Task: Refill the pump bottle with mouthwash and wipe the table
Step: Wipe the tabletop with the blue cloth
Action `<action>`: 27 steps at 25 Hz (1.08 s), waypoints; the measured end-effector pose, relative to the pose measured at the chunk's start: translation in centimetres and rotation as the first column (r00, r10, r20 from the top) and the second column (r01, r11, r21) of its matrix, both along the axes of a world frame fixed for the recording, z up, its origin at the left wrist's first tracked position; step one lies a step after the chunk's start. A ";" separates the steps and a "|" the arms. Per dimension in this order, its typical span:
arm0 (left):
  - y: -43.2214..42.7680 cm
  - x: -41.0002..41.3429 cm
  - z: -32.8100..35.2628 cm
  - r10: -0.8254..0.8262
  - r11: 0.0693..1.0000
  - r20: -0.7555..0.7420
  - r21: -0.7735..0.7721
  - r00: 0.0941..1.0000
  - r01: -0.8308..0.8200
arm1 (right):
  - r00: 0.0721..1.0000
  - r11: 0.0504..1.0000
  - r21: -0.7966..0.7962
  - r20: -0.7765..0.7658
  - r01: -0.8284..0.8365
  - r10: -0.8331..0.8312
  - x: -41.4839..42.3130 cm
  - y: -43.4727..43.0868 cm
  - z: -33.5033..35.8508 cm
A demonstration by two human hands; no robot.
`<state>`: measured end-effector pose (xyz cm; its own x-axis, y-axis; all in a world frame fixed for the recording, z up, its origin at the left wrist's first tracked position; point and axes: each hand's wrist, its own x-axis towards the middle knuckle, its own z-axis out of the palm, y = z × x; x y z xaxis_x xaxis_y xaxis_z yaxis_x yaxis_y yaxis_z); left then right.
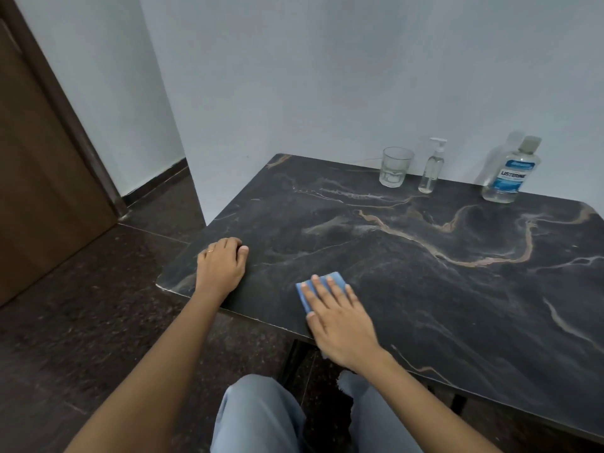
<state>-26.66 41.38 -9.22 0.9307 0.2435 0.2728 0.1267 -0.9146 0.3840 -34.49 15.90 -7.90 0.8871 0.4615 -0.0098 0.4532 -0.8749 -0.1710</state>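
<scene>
My right hand (340, 322) presses flat, fingers straight, on a folded blue cloth (336, 280) near the front edge of the dark marble table (425, 273). At the table's left corner rests my left hand (222, 263), fingers curled under, holding nothing. Against the back wall stands a clear pump bottle (432, 168) with a white pump head on it. To its right is the mouthwash bottle (508, 173), capped, with a blue label and clear liquid inside.
An empty drinking glass (394, 166) stands left of the pump bottle. A wooden door (42, 152) is at the far left, with dark floor tiles (81, 322) beside the table. My knees (261, 416) sit under the front edge.
</scene>
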 end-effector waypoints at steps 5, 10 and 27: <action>5.9 0.2 -0.4 0.119 0.986 0.013 -0.121 0.993 -0.117 | 0.963 0.962 0.053 -0.018 -0.269 0.270 5.1 11.0 -0.3; 5.6 0.2 -0.9 0.201 0.960 0.075 -0.210 0.977 -0.182 | 0.976 0.977 0.043 -0.055 -0.207 0.209 13.7 16.6 -0.5; 5.2 -0.3 -0.2 0.293 0.918 0.141 -0.318 0.946 -0.237 | 0.802 0.804 -0.012 -0.064 0.594 -0.594 13.6 -11.7 0.2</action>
